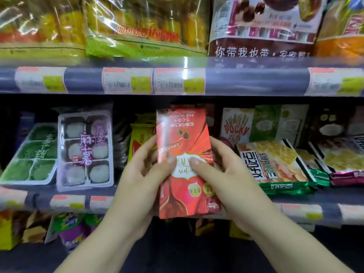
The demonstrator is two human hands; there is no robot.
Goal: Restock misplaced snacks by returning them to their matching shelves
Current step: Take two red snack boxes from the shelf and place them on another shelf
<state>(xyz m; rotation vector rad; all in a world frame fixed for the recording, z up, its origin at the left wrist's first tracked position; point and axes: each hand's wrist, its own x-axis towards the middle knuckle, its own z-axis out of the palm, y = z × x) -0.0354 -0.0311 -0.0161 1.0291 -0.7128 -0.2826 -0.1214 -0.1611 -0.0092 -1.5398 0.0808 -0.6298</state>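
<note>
Red snack box point(185, 164) was in both hands, held upright in front of the middle shelf point(137, 200), printing upside down to the camera. Fingers: left hand point(141, 170) had its thumb pinching the box's front near the white emblem, the other fingers curled behind the left edge; right hand point(222, 170) mirrored that, thumb on the front, fingers wrapped round the right edge. The two thumbs nearly met at mid-box.

Progress, as a judgement: this item was mid-return, picked up but not yet shelved. How many other misplaced items remained could not be told.

The likely slot was the gap straight behind the box, between the yellow packs point(140, 134) on the left and the Pocky box point(236, 127) on the right. That was a guess; the matching stock was not clearly visible.

Readable writing:
- Red box: Chinese text, inverted and mostly blurred; a small logo at the bottom right corner was not legible.
- Pocky box: "POCKY" and "百奇".
- Mochi tray point(85, 150): "麻薯" in purple.
- Green mochi tray point(33, 154): writing unreadable.
- Top-shelf brown bag point(262, 32): "你带我也带".
- Cracker pack point(275, 162): stylised characters, unclear.
- Price tags point(127, 80): too blurred.
</note>
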